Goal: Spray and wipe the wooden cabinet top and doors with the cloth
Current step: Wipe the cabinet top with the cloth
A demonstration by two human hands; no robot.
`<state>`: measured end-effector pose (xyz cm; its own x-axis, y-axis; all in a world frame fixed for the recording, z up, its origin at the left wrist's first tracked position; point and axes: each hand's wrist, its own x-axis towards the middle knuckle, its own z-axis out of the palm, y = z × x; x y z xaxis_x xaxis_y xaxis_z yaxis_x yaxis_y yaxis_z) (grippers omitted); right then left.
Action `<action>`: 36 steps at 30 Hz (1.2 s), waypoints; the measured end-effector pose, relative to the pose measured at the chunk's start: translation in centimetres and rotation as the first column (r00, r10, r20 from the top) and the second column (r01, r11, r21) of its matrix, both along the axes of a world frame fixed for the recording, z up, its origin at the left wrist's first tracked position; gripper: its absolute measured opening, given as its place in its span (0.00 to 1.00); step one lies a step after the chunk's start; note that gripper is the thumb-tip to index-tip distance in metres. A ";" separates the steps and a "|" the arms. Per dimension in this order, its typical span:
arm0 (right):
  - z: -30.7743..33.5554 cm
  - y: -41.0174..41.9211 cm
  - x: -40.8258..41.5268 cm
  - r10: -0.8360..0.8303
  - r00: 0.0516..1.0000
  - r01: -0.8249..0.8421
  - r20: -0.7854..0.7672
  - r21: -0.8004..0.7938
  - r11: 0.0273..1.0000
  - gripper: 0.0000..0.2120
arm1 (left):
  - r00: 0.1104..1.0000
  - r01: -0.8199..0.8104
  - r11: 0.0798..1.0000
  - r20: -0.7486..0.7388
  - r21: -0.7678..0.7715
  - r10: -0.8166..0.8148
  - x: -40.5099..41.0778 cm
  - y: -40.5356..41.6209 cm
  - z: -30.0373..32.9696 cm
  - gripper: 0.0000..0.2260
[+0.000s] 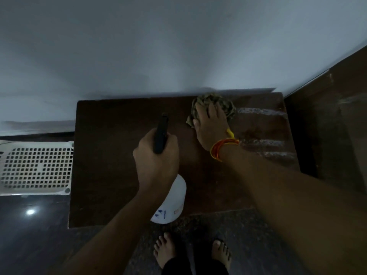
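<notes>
A white perforated rack (36,167) stands left, beside the grey wall (139,46).

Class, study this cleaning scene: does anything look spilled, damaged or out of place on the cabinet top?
Nothing is damaged. The only oddity is pale wet streaks across the right part of the wooden cabinet top, beside the cloth under the right hand; likely sprayed cleaner.

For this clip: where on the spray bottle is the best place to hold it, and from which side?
Take the spray bottle at its dark head and neck from above, as the left hand does now, fingers curled round it. The white body below is wide and rounded, probably too bulky for a one-handed grip, while the narrow neck presumably keeps the trigger in reach.
</notes>
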<state>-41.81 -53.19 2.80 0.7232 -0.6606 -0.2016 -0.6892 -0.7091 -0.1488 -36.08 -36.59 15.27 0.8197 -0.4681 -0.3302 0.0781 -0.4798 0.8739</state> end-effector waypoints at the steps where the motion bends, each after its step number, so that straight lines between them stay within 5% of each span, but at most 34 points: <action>1: 0.1 1.0 -1.0 0.005 1.000 -0.005 -0.007 0.001 1.000 0.27 | 1.000 0.002 1.000 -0.004 0.003 -0.002 -0.4 0.1 0.0 0.07; 9: -0.2 4.0 -5.1 0.124 0.990 -0.125 -0.064 -0.014 0.992 0.27 | 0.999 -0.025 0.999 0.034 0.023 0.024 -2.5 0.5 0.1 0.09; 13: 0.1 6.0 -6.1 0.013 0.999 -0.014 0.038 0.020 1.000 0.26 | 0.996 -0.063 0.998 0.059 0.014 0.062 -3.2 1.2 -0.2 0.08; 21: 0.6 8.8 -11.0 0.197 0.980 -0.190 -0.041 0.129 0.973 0.26 | 0.994 -0.075 0.997 0.083 0.006 0.074 -6.3 2.6 -0.2 0.09; 25: 1.0 9.0 -10.2 0.035 0.998 -0.042 0.055 0.137 0.990 0.26 | 0.991 -0.057 0.998 0.117 -0.007 0.057 -7.9 3.3 -0.2 0.10; 33: 1.4 13.3 -15.2 0.132 0.989 -0.143 0.067 0.199 0.969 0.25 | 0.980 -0.044 0.999 0.197 0.003 0.043 -10.2 3.1 1.7 0.05; 36: 0.9 13.1 -16.4 0.049 0.995 -0.067 0.085 0.218 0.974 0.24 | 0.980 -0.050 0.999 0.196 0.006 0.048 -10.6 3.4 2.0 0.07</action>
<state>-58.20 -40.07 3.72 0.7783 -0.5627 -0.2786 -0.6278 -0.6912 -0.3580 -46.69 -33.22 17.25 0.8907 -0.4230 -0.1664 -0.0699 -0.4893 0.8693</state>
